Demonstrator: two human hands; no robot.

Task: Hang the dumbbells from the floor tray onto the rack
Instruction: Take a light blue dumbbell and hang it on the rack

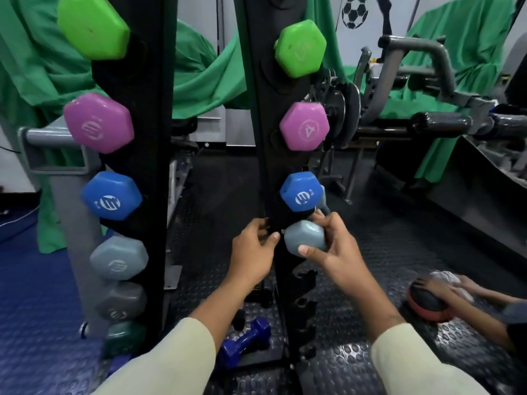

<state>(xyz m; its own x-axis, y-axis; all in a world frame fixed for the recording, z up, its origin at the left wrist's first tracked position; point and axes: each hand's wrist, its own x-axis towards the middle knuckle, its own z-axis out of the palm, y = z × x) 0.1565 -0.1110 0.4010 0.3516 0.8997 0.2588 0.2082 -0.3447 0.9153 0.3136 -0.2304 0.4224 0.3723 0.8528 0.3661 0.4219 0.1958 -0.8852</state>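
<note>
My right hand (330, 246) is shut on a grey-blue dumbbell (303, 236), held against the right black rack post (262, 124) just under the blue dumbbell (299, 192). My left hand (252, 252) rests on that post beside it, fingers curled at its edge. Green (299, 48) and pink (303, 126) dumbbells hang above on this post. The left post (148, 138) carries green, pink, blue, grey, dark grey and dark green dumbbells from top to bottom. A dark blue dumbbell (245, 342) lies on the floor tray (256, 363) between the posts.
Empty hooks (305, 283) show below the grey-blue dumbbell on the right post. Another person's hands (445, 289) hold a dark ball with an orange rim (427, 302) on the studded floor at the right. Grey gym machines and green cloth stand behind.
</note>
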